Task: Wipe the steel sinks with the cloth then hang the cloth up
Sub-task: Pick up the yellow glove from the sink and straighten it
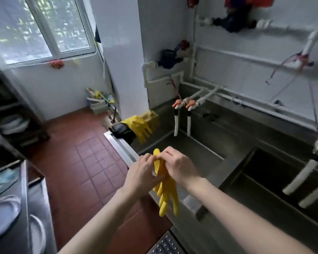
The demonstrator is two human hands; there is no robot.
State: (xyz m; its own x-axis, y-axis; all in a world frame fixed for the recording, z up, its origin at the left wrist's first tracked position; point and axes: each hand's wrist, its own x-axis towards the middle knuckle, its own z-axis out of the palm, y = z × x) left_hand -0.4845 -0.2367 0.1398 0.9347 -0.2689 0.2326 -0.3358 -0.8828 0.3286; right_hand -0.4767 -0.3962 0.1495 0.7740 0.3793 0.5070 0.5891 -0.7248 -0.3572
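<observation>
A yellow rubber glove (pixel 166 191) hangs between my hands, fingers pointing down, over the front rim of the steel sinks (pixel 206 149). My left hand (pixel 142 175) pinches its cuff from the left and my right hand (pixel 178 166) grips the cuff from the right. More yellow gloves (pixel 140 125) and a dark item (pixel 121 132) are draped over the sink's left end. No wiping cloth is clearly visible; the dark item may be one, I cannot tell.
Two taps with white hoses (pixel 182 114) hang over the left basin; a further hose (pixel 301 178) leans into the right basin (pixel 275 173). White pipes (pixel 246 59) run along the wall. Red tile floor (pixel 81 147) lies left, with steel shelving holding plates (pixel 6 215).
</observation>
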